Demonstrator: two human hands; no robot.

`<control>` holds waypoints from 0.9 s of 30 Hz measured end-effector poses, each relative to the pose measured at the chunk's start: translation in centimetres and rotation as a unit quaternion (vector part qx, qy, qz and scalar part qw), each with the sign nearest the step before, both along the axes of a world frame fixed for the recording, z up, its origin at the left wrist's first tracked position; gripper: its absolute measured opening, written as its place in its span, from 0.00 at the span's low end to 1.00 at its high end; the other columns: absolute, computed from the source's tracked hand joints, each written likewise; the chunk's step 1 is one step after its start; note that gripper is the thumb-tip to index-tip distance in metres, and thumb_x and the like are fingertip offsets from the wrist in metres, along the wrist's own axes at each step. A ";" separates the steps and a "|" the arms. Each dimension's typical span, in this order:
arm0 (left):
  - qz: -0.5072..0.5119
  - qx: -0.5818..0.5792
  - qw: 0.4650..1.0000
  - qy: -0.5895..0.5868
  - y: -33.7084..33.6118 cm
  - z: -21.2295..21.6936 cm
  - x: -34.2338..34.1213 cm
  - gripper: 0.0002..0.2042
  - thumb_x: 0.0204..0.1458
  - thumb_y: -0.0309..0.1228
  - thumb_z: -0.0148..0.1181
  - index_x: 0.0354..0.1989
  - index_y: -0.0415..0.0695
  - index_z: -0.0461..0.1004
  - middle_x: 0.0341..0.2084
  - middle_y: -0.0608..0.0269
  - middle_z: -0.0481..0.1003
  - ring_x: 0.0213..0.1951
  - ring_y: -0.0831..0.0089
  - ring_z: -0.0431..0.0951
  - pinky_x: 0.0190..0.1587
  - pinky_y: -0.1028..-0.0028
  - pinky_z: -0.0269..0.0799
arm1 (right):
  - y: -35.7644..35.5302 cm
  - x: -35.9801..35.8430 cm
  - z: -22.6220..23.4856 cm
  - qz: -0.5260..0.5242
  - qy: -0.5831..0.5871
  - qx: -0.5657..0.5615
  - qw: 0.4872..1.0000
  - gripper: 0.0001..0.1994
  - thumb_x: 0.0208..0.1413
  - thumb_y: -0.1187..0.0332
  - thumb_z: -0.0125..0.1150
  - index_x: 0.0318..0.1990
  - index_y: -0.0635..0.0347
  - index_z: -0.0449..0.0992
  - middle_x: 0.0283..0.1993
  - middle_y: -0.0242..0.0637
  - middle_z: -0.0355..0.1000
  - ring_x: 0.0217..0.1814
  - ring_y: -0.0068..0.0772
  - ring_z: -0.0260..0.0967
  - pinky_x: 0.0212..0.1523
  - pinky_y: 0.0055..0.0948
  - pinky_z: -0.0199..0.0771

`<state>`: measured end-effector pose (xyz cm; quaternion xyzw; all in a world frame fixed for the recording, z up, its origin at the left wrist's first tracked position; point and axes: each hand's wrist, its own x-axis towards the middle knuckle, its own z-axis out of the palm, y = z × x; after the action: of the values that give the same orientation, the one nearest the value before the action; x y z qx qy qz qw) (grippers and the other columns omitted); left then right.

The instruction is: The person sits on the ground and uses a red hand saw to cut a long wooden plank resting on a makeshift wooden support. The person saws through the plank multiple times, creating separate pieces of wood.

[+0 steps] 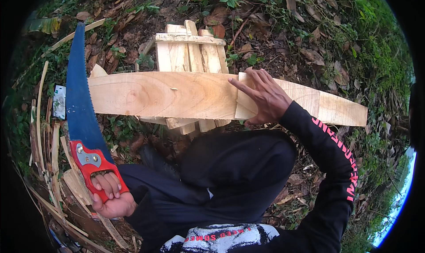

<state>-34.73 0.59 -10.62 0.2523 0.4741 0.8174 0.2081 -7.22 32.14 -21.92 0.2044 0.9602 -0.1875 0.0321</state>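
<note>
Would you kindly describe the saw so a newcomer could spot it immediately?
Find the long pale plank lying across a stack of slats. At its left end, the saw crosses it, gripped by the left hand. Its blue blade and red handle stand out from the wood.

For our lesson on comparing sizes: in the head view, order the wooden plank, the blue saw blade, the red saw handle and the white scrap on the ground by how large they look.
1. Plank
2. Blade, though it lies nearer the camera, so its real size is unsure
3. Handle
4. White scrap
</note>
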 end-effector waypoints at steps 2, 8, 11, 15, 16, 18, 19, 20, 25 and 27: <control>0.009 -0.006 1.000 -0.003 -0.2 -0.8 -0.4 0.11 0.53 0.37 0.51 0.31 0.43 0.60 0.13 0.71 0.57 0.12 0.81 0.53 0.21 0.80 0.51 | -0.2 -0.4 -0.4 0.007 0.002 0.007 1.000 0.60 0.24 0.43 0.76 0.72 0.37 0.48 0.65 0.63 0.52 0.68 0.62 0.51 0.71 0.51 0.44; -0.007 -0.001 1.000 -0.013 -0.3 -1.6 -2.9 0.12 0.53 0.38 0.51 0.31 0.43 0.60 0.13 0.71 0.57 0.13 0.81 0.54 0.22 0.79 0.52 | -0.7 -1.7 0.0 0.006 -0.023 0.007 1.000 0.61 0.23 0.44 0.75 0.72 0.36 0.48 0.65 0.62 0.51 0.68 0.60 0.51 0.71 0.50 0.44; -0.007 -0.002 1.000 -0.008 -0.4 -0.8 -2.0 0.12 0.53 0.38 0.51 0.31 0.43 0.60 0.13 0.71 0.56 0.13 0.81 0.54 0.22 0.79 0.53 | -0.3 -0.1 -0.5 0.013 -0.017 0.018 1.000 0.62 0.22 0.40 0.75 0.71 0.36 0.48 0.67 0.59 0.50 0.70 0.59 0.49 0.72 0.52 0.41; 0.000 0.017 1.000 -0.015 -0.6 1.1 1.9 0.10 0.52 0.34 0.50 0.30 0.42 0.59 0.12 0.70 0.55 0.13 0.80 0.53 0.21 0.81 0.51 | 1.1 4.9 1.9 -0.078 0.116 0.035 0.990 0.56 0.32 0.37 0.72 0.71 0.39 0.50 0.69 0.52 0.49 0.73 0.60 0.42 0.72 0.56 0.40; 0.005 0.017 1.000 -0.012 -0.7 1.3 2.6 0.10 0.52 0.34 0.50 0.30 0.42 0.59 0.12 0.70 0.55 0.13 0.80 0.53 0.21 0.81 0.50 | 1.2 6.4 2.0 -0.123 0.169 0.030 0.978 0.54 0.35 0.37 0.71 0.71 0.41 0.50 0.70 0.51 0.49 0.73 0.60 0.42 0.71 0.56 0.42; -0.012 0.013 1.000 -0.002 -0.7 1.7 4.4 0.10 0.54 0.34 0.49 0.29 0.42 0.58 0.12 0.71 0.53 0.15 0.80 0.52 0.21 0.81 0.50 | 0.8 11.8 3.2 -0.275 0.262 0.019 0.925 0.34 0.51 0.51 0.66 0.63 0.53 0.62 0.64 0.48 0.56 0.67 0.54 0.54 0.63 0.48 0.60; -0.021 0.016 1.000 -0.009 -0.6 2.1 5.6 0.10 0.54 0.34 0.49 0.29 0.42 0.58 0.12 0.71 0.53 0.15 0.81 0.52 0.21 0.81 0.50 | -0.3 15.1 3.8 -0.383 0.321 0.025 0.866 0.22 0.54 0.60 0.64 0.54 0.59 0.69 0.56 0.46 0.64 0.57 0.45 0.65 0.54 0.41 0.69; -0.031 0.020 0.999 -0.010 -0.3 2.9 6.6 0.10 0.53 0.34 0.50 0.29 0.42 0.58 0.12 0.71 0.53 0.15 0.81 0.53 0.21 0.81 0.50 | -1.7 18.7 2.9 -0.493 0.374 0.012 0.785 0.14 0.56 0.67 0.62 0.46 0.63 0.72 0.45 0.42 0.70 0.46 0.35 0.70 0.46 0.34 0.73; -0.089 0.040 0.995 -0.014 -0.6 6.1 12.9 0.09 0.54 0.33 0.50 0.30 0.42 0.58 0.13 0.71 0.53 0.15 0.81 0.53 0.20 0.81 0.49 | -11.8 28.7 -3.4 -0.685 0.571 -0.253 0.375 0.05 0.62 0.70 0.55 0.40 0.62 0.71 0.33 0.30 0.71 0.33 0.19 0.68 0.36 0.19 0.71; -0.097 0.043 0.994 -0.005 -0.9 7.9 15.9 0.09 0.54 0.33 0.50 0.30 0.42 0.58 0.13 0.71 0.53 0.14 0.81 0.53 0.21 0.82 0.49 | -13.4 29.6 -4.9 -0.623 0.614 -0.385 0.294 0.10 0.63 0.68 0.55 0.47 0.63 0.69 0.37 0.35 0.73 0.37 0.24 0.72 0.40 0.22 0.73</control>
<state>-18.84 -0.32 -2.75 0.3019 0.4107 0.8144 0.2772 22.36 18.78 -26.80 0.5306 0.1028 -0.5702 -0.6187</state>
